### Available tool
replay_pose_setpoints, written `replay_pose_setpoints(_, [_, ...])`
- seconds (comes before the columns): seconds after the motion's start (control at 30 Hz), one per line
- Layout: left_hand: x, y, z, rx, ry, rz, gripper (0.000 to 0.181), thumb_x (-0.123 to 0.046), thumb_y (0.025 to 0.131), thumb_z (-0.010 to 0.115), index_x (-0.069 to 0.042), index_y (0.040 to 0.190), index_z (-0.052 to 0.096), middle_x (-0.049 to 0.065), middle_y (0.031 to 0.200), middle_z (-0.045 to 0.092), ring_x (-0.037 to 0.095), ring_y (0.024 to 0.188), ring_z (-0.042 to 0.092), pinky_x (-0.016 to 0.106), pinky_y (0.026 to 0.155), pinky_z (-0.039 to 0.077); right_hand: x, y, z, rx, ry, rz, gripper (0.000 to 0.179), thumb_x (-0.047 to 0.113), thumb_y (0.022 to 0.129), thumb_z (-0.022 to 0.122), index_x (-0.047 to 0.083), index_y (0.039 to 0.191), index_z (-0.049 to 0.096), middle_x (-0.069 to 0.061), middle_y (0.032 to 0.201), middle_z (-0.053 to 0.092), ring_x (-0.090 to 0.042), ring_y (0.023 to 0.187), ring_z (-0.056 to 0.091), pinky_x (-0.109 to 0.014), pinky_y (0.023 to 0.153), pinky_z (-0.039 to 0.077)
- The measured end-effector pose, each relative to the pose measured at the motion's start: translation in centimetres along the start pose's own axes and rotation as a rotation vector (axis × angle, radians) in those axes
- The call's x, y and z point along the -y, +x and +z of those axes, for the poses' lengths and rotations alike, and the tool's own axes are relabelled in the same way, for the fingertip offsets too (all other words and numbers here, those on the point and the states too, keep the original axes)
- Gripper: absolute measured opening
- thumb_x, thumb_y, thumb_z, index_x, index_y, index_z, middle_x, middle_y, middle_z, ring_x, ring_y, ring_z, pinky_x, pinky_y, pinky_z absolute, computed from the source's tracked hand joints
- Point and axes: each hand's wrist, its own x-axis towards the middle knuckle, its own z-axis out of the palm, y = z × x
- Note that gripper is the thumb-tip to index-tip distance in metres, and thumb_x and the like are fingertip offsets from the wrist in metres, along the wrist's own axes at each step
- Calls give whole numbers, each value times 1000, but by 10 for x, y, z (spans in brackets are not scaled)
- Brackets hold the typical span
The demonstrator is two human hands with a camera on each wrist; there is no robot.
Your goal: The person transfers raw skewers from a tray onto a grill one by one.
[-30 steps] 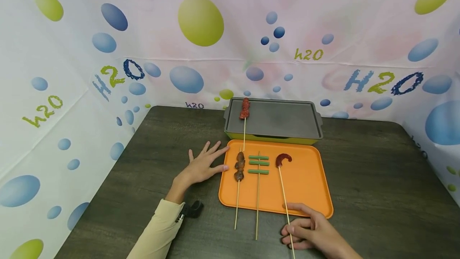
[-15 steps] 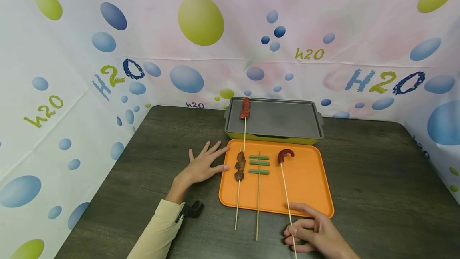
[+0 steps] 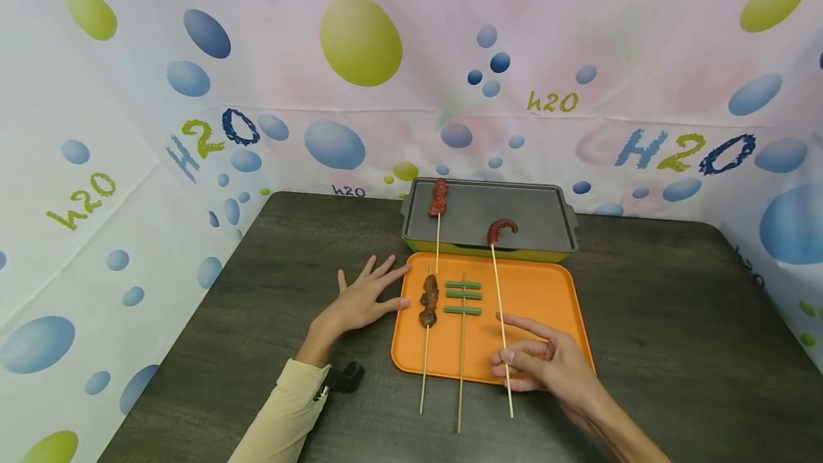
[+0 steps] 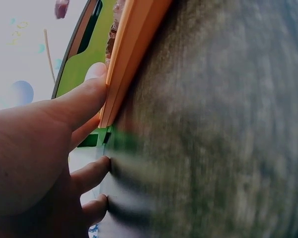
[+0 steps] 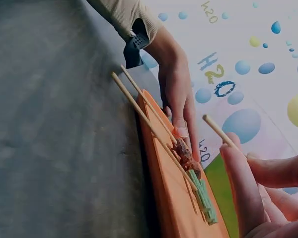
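My right hand [image 3: 546, 366] pinches the stick of an octopus tentacle skewer [image 3: 494, 233] between thumb and fingers. Its dark red, curled end is over the front part of a grey griddle plate [image 3: 476, 209]; whether it touches cannot be told. In the right wrist view, the stick's end [image 5: 218, 131] pokes out past the fingertips. With fingers spread, my left hand [image 3: 356, 302] rests at the left edge of an orange tray [image 3: 540, 291]; the left wrist view has its thumb [image 4: 84, 96] against the tray's rim [image 4: 134, 44].
A brown meat skewer [image 3: 429, 300] and a green bean-like skewer [image 3: 463, 295] lie on the tray, sticks overhanging its front edge. A red meat skewer [image 3: 439, 198] lies on the griddle's left side. A patterned sheet [image 3: 411, 56] hangs behind the dark table [image 3: 308, 234].
My right hand has moved forward and slightly left, carrying the tentacle skewer from above the tray to over the griddle's front. The left hand has stayed at the tray's edge.
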Motion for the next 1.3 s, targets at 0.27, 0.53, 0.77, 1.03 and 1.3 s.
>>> replay_pose_setpoints(0.27, [-2, 0, 2, 8, -14, 13, 68, -45, 102, 62, -25, 162, 36, 13, 169, 20, 45, 155, 3, 85, 101, -12, 3, 44, -5, -134, -9, -19, 64, 8, 99, 69, -1, 155, 41, -18, 108, 76, -26, 95, 76, -43, 79, 61])
replay_pose_setpoints(0.53, [0, -2, 0, 1, -6, 3, 68, -46, 102, 62, -26, 162, 37, 13, 169, 21, 45, 155, 4, 85, 102, -11, 15, 81, -1, -141, 21, -34, 57, 8, 101, 67, 1, 153, 47, -15, 110, 76, -22, 95, 76, -38, 79, 61])
replay_pose_setpoints(0.77, [1, -1, 1, 18, -7, -2, 70, -46, 102, 62, -26, 163, 35, 12, 170, 19, 45, 155, 3, 85, 102, -12, 27, 101, 0, -90, 122, -27, 58, 7, 101, 66, -2, 154, 43, -10, 106, 78, -19, 94, 76, -31, 77, 61])
replay_pose_setpoints(1.03, [1, 3, 2, 15, -5, -6, 71, -49, 101, 62, -29, 163, 34, 10, 170, 18, 43, 156, 2, 84, 102, -13, 35, 113, 0, -69, 186, -15, 58, 6, 102, 64, -1, 155, 42, -11, 108, 77, -18, 97, 76, -28, 79, 60])
replay_pose_setpoints(1.3, [0, 0, 0, 15, -4, -19, 70, -48, 101, 62, -27, 163, 35, 11, 170, 18, 45, 155, 2, 85, 102, -11, 36, 122, 3, -64, 240, 14, 55, 3, 102, 63, -7, 152, 43, -10, 108, 77, -20, 99, 75, -31, 84, 59])
